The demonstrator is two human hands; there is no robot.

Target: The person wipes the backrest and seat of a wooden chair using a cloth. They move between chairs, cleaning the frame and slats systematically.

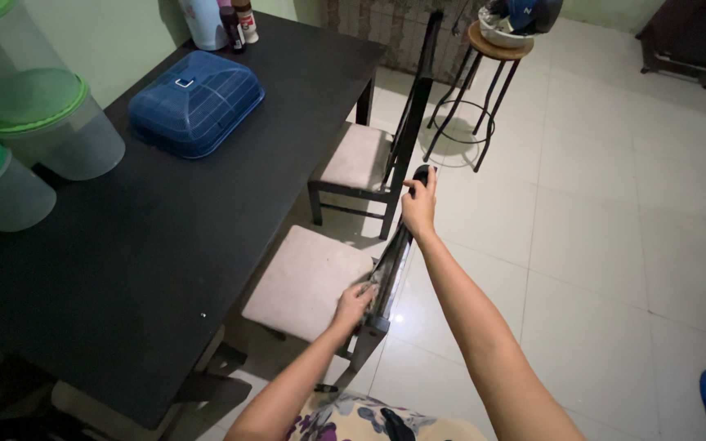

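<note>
**Wiping the near chair back: hand placement and support**

The near chair (312,282) stands pushed in at the bench (124,245), its pale seat toward the bench and its dark backrest (394,261) toward the person. A second chair (361,159) stands just beyond it along the same side.

Right hand (418,204): closed around the top end of the backrest, thumb on the upper edge. This grip steadies the chair.

Left hand (353,302): fingers curled on a small grey cloth (372,282), pressed against the lower part of the backrest close to the seat. How fully the fingers close on the cloth cannot be told from this view.

Procedure notes, judged from this position:
1. Keep the right-hand grip firm so the chair does not tip or slide on the tiled floor (598,229).
2. Run the cloth along the rail in long strokes, following its length, with even pressure.
3. Fold the cloth around the rail edge to reach both faces.
4. Keep the cloth off the pale seat to avoid marking it.

On the bench: a blue food cover (196,102), clear tubs with green lids (42,122) and bottles (239,20) at the far end. A stool (484,73) stands beyond the chairs.
</note>
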